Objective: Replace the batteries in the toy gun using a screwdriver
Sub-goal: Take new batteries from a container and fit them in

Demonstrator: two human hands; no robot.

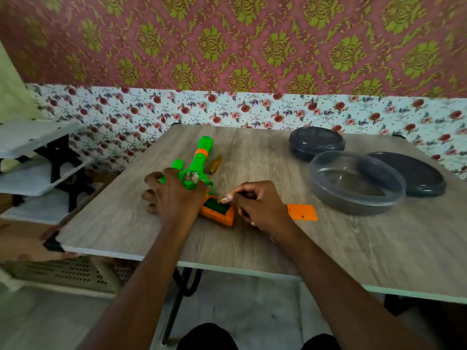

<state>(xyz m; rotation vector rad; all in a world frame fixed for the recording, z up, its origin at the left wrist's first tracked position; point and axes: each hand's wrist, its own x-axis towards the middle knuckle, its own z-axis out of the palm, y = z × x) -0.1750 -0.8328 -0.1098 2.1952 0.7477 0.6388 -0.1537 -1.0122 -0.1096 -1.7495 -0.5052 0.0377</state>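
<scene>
Head view, the only feed I have.

Toy gun (195, 160) lies flat on the desk (252, 243), barrel pointing away from the person, orange grip toward them. The battery bay (217, 207) in the grip faces up and is uncovered.

Left hand (174, 198) is palm down over the gun's middle with fingers splayed, pressing rather than gripping. My read is that it pins the gun so the grip doesn't skate while the other hand works.

Right hand (262, 208) sits just right of the grip, fingers curled, thumb and forefinger pinching a small pale piece (225, 199) at the bay's edge. It's too small to tell if that's a battery end or a contact. The bay interior looks dark green, and I can't tell if cells are seated.

The orange cover (303, 212) lies flat on the desk right of the grip, beyond the right hand. It's out of the work zone but within reach for refitting.

The screwdriver (214, 164) has an amber handle and lies just beside the barrel on the gun's right side. It's parked, so the screw work is done for now.

A clear tub (353, 198) and two dark lids (316, 145) (419, 178) stand well to the right of the gun. I judge this the battery swap stage, with cover and screw left to do.
</scene>
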